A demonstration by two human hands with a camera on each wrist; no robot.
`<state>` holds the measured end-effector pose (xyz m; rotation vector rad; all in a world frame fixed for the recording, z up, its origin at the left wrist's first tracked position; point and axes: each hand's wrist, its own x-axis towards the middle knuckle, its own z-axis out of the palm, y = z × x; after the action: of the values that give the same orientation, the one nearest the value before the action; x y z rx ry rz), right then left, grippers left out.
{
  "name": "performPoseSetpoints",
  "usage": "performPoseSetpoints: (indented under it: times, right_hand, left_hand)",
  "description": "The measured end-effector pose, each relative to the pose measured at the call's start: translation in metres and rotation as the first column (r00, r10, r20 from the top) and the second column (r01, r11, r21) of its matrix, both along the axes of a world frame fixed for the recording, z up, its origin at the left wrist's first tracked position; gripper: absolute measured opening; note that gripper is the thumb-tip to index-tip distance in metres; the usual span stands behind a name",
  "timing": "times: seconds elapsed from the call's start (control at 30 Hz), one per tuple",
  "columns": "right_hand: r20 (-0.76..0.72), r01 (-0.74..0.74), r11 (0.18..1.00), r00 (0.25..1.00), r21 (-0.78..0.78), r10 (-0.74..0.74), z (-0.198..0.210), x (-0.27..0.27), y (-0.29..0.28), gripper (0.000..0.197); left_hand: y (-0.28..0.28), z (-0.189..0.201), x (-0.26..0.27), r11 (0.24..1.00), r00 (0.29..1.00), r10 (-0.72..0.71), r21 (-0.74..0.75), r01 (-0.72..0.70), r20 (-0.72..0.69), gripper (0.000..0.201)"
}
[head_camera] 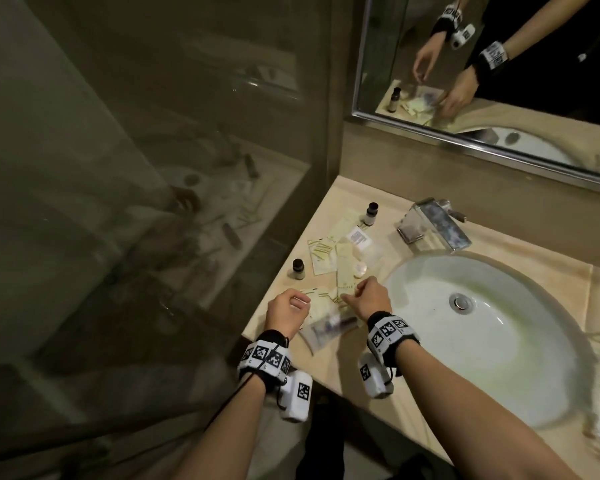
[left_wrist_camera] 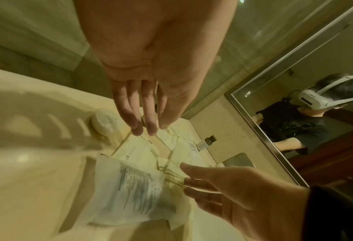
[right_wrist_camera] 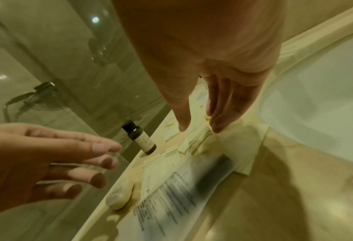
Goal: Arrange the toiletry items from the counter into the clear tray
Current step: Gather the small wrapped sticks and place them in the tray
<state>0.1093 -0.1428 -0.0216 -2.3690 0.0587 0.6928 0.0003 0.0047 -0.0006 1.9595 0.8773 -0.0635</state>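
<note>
Packets (head_camera: 329, 261) crowd the counter (head_camera: 371, 362) edge; both hands' fingers (left_wrist_camera: 148, 124) hang released.

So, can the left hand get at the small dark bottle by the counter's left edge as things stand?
Probably yes. The left hand hovers with relaxed fingers, holding nothing, and the small dark bottle stands upright just beyond it, with only flat sachets beside it and nothing between them.

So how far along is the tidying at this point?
Barely begun. Done: nothing evident; both small bottles, the sachets, the round soap and the clear printed packet lie on the counter. In hand: nothing; left hand and right hand hover open over the sachets. Left: every item.
</note>
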Motion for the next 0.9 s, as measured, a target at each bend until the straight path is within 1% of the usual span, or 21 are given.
performPoseSetpoints:
  times: [0.1, 0.17, 0.23, 0.33, 0.4, 0.5, 0.63, 0.73, 0.8, 0.87, 0.9]
  right_hand:
    - [-0.006, 0.016, 0.998, 1.000, -0.068, -0.016, -0.005, 0.001, 0.009, 0.045]
    - [-0.008, 0.014, 0.996, 1.000, -0.092, -0.015, -0.008, 0.002, 0.013, 0.041]
    - [-0.015, 0.011, 0.996, 1.000, -0.084, -0.012, -0.009, 0.003, 0.015, 0.032]
    - [-0.035, 0.020, 0.999, 0.999, -0.032, -0.021, -0.010, 0.008, 0.014, 0.017]
    - [-0.043, 0.040, 0.999, 0.998, 0.014, -0.039, -0.008, 0.012, 0.013, 0.012]
    - [-0.042, 0.079, 0.995, 0.996, 0.062, -0.076, -0.003, 0.017, 0.007, 0.011]
    - [-0.008, 0.130, 0.982, 0.991, 0.138, -0.130, 0.007, 0.024, -0.005, 0.013]
    - [0.024, 0.142, 0.974, 0.989, 0.174, -0.149, 0.014, 0.033, -0.016, 0.009]
    - [0.042, 0.147, 0.971, 0.987, 0.187, -0.157, 0.015, 0.039, -0.024, 0.011]
    - [0.058, 0.145, 0.971, 0.986, 0.188, -0.158, 0.015, 0.044, -0.029, 0.015]
    - [0.061, 0.148, 0.971, 0.985, 0.190, -0.162, 0.014, 0.046, -0.032, 0.013]
  left_hand:
    - [0.006, -0.003, 0.006, 1.000, 1.000, -0.015, -0.023, 0.015, 0.019, 0.007]
    - [0.009, -0.004, 0.010, 0.999, 0.999, -0.029, -0.030, 0.030, 0.028, 0.005]
    - [0.011, -0.004, 0.015, 0.999, 0.998, -0.042, -0.029, 0.043, 0.052, 0.004]
    - [0.012, 0.002, 0.026, 0.998, 0.996, -0.056, -0.031, 0.059, 0.076, 0.005]
    - [0.011, 0.006, 0.035, 0.997, 0.993, -0.070, -0.031, 0.074, 0.090, 0.004]
    - [0.006, 0.015, 0.051, 0.994, 0.988, -0.106, -0.017, 0.109, 0.116, 0.005]
    - [0.001, 0.025, 0.086, 0.990, 0.980, -0.139, 0.041, 0.134, 0.139, 0.004]
    - [-0.001, 0.020, 0.117, 0.988, 0.982, -0.145, 0.079, 0.136, 0.120, 0.003]
    - [0.000, 0.012, 0.136, 0.988, 0.989, -0.126, 0.096, 0.118, 0.082, 0.006]
    - [0.002, 0.003, 0.151, 0.986, 0.993, -0.117, 0.118, 0.113, 0.026, 0.014]
    - [0.003, -0.003, 0.158, 0.981, 0.992, -0.128, 0.143, 0.128, -0.009, 0.020]
